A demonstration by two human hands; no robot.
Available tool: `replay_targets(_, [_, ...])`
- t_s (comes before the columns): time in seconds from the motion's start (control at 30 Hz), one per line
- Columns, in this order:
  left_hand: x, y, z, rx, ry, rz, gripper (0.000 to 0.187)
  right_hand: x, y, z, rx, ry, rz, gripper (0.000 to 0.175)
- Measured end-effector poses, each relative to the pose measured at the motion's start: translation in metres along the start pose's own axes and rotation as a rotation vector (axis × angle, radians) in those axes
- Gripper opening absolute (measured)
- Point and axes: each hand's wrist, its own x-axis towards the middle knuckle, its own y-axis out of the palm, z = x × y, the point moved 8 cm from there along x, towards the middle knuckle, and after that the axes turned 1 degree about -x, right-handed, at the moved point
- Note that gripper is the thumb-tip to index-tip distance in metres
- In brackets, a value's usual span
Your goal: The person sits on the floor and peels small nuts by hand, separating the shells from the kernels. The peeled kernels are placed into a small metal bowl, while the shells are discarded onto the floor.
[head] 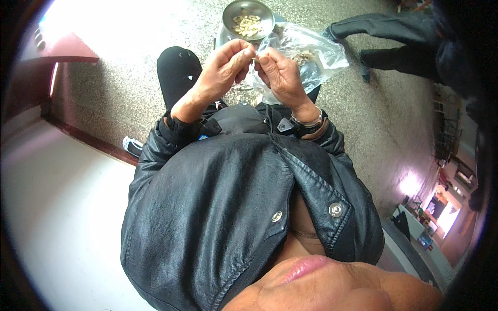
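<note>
Both hands meet in front of my knees, fingertips nearly touching. My left hand (227, 66) and my right hand (281, 74) pinch one small pale piece (255, 60) between thumbs and fingers; its exact kind is too small to tell. Just beyond the fingers stands a round metal bowl (269, 21), with several pale, elongated food pieces (248, 27) in it. A clear plastic bag (332, 54) lies spread beside and partly behind my right hand. Some brownish, dry-looking matter (305, 58) shows in the bag.
Another person's dark-trousered legs (383, 27) are at the upper right, near the bag. At left, a pinkish ledge (68, 46) juts over the speckled floor (373, 101). A white wall (66, 186) with a dark red baseboard (93, 136) runs along my left side.
</note>
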Motion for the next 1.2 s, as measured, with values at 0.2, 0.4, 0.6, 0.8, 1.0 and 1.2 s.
replay_targets(0.2, [-0.007, -0.001, -0.027, 0.669, 0.335, -0.227, 0.017, 0.001, -0.005, -0.001, -0.067, -0.051, -0.079, 0.031])
replay_targets(0.4, [-0.003, -0.002, -0.016, 0.586, 0.259, -0.158, 0.017, 0.001, -0.005, 0.003, -0.149, -0.057, -0.126, 0.025])
replay_targets(0.6, [0.0, -0.002, 0.002, -0.092, 0.065, -0.015, 0.02, -0.001, -0.009, 0.007, -0.185, -0.088, -0.139, 0.018])
replay_targets(0.8, [-0.012, -0.014, -0.022, -0.13, 0.196, 0.113, 0.022, -0.001, -0.014, 0.004, -0.159, -0.092, -0.196, 0.015])
replay_targets(1.0, [-0.017, -0.006, -0.039, 0.741, 0.478, -0.085, 0.014, -0.003, -0.014, 0.01, -0.331, -0.165, -0.221, 0.014])
replay_targets(1.2, [-0.017, 0.006, -0.051, 0.911, 0.567, -0.104, 0.018, -0.004, -0.01, 0.027, -0.521, -0.296, -0.205, 0.013])
